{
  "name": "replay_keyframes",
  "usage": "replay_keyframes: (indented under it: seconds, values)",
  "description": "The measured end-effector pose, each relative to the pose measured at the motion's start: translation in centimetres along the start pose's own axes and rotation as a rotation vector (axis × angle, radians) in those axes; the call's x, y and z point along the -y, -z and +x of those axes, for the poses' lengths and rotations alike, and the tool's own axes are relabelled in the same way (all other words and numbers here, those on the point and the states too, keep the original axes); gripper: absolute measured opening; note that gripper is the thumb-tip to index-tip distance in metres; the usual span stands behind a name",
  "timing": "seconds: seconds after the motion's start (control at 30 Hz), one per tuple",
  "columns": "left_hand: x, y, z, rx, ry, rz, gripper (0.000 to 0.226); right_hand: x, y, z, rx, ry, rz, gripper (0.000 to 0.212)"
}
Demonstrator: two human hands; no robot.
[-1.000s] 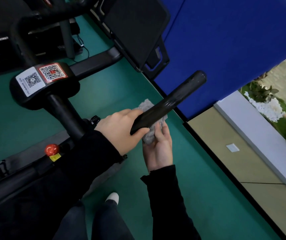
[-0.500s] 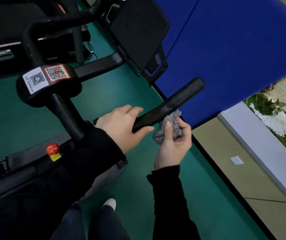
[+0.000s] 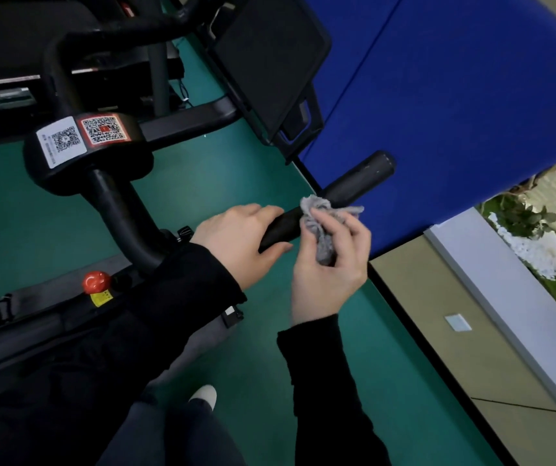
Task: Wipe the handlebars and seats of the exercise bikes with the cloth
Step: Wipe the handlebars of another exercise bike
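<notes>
Your left hand (image 3: 236,240) grips the black handlebar (image 3: 357,178) in the middle of the frame. Your right hand (image 3: 330,274) pinches the grey cloth (image 3: 320,223) and has slid it up the handlebar, maybe halfway. The far end still needs wiping.

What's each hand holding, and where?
Left hand grips the handlebar near its base; right hand pinches the bunched cloth by its lower end, against the handlebar.

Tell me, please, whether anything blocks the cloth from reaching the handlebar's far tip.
Nothing visible: the cloth in the right hand touches the handlebar, which is bare from there to its tip.
</notes>
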State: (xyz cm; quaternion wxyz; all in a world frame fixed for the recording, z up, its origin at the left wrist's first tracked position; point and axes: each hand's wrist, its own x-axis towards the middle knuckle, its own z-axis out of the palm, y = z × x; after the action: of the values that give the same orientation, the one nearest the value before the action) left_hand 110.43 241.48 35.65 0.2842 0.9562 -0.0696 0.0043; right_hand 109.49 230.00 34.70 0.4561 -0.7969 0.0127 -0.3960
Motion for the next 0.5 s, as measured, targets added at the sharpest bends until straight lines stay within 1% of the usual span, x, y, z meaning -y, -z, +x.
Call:
replay_keyframes:
  seconds: [0.07,0.17,0.23,0.3,0.37,0.43,0.5]
  values:
    - [0.1,0.0,0.0,-0.002,-0.009,-0.004,0.047,-0.1,0.4,1.1,0.012,0.074,-0.053,0.016]
    - [0.2,-0.1,0.0,0.006,-0.016,-0.027,0.047,-0.1,1.0,4.3,-0.070,0.166,-0.111,0.015]
    - [0.2,-0.2,-0.1,0.007,-0.018,-0.035,0.047,-0.3,1.2,5.8,-0.084,0.256,-0.134,0.014]
    - [0.2,-0.2,0.0,-0.005,-0.020,-0.035,0.047,-0.7,1.2,5.8,-0.016,0.353,-0.177,0.014]
    - [0.2,-0.3,0.0,-0.010,-0.021,-0.030,0.048,-1.2,1.2,4.4,0.108,0.427,-0.227,0.016]
    - [0.1,-0.4,0.1,-0.001,-0.025,-0.034,0.047,-1.4,1.2,2.9,0.207,0.455,-0.270,0.017]
    - [0.1,-0.3,0.2,0.000,-0.028,-0.049,0.046,-1.2,0.8,2.8,0.243,0.452,-0.290,0.015]
